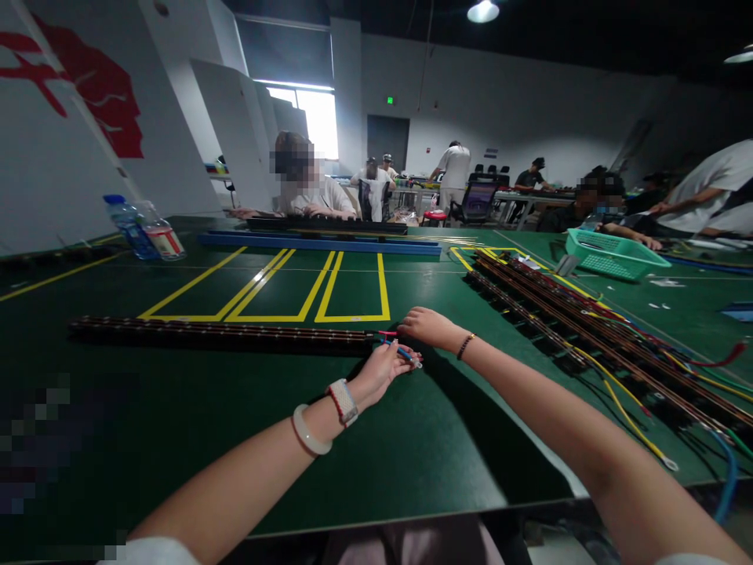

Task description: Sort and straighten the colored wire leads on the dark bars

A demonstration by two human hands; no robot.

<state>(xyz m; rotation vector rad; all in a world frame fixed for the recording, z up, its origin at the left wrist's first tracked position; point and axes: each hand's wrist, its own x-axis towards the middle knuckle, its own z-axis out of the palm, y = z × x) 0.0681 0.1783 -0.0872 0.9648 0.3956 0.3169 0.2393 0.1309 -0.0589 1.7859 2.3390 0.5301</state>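
Head view: the long bar [235, 333] lies flat on the green table [247, 439], its long axis running left to right across the person's front, so nearly all of it stretches away to the left of both hands. Only its right end comes close to the fingers, and there a red wire [387, 333] and a blue wire [405, 353] reach out to the right.

The left hand [380, 370] is the nearer to that end, on the person's side of it, palm partly turned up. Its thumb and fingers are closed on the blue wire, which slants across them with its pale tip pointing right and toward the person. The right hand [428, 326] sits just beyond, on the far right side, fingers bent down at the outer end of the red wire; whether they pinch it I cannot tell, since the fingertips are hidden.

Yellow tape [353, 318] lies just past the bar, and a stack of similar bars [547, 329] runs obliquely, well apart on the right.
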